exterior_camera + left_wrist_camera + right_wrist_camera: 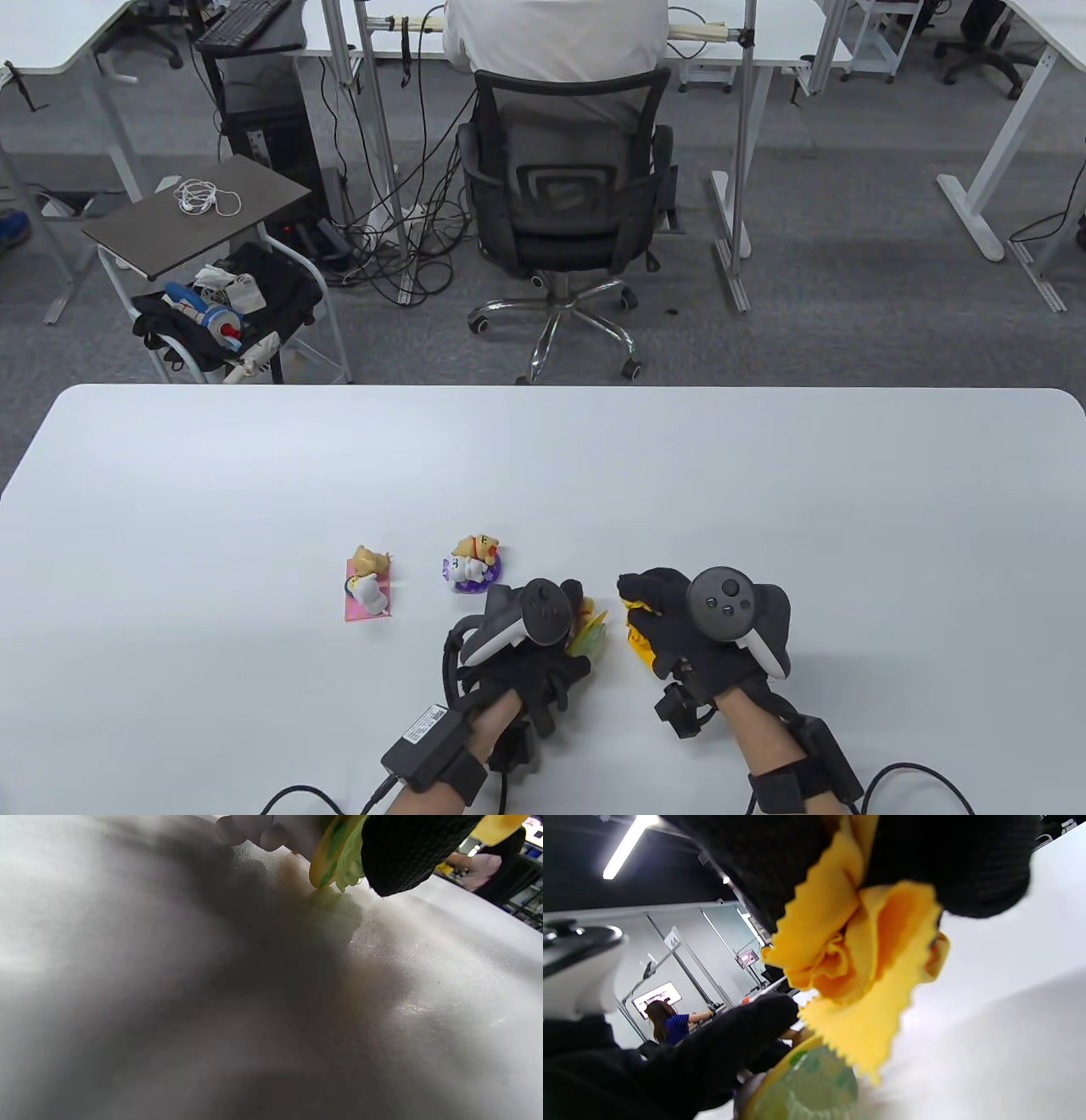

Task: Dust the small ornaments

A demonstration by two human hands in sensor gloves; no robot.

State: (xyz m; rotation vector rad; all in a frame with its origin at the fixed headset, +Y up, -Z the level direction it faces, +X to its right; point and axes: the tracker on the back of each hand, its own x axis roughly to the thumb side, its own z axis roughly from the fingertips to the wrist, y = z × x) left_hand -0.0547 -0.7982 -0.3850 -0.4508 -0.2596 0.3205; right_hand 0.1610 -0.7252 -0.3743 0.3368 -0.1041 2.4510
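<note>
- Surface: white table (pixel 254 475), matte, with a rounded far edge; both hands work near its close edge.
- Room: grey carpet beyond the table, a black mesh office chair (pixel 564 204) with a seated person in a white top, a small side cart (pixel 204 212) with white earphones on it, more white desks behind.
- Left hand (pixel 530 649): fingers curled round a green-and-yellow ornament (pixel 591 632), which it holds tilted just above the table; the left wrist view shows its lower edge (pixel 335 861) close over the surface.
- Right hand (pixel 687 628): fingers bunched tight round a yellow cloth (pixel 857 955) with a zigzag edge; cloth hangs below the fingers.
- Cloth sits just right of the held ornament; in the right wrist view its lower edge overlaps the ornament's rim (pixel 806 1086); contact cannot be told.
- Two other ornaments stand beyond and left of the left hand: a purple-based one (pixel 473 563) near, a pink-based one (pixel 369 583) farther left, apart from each other.
</note>
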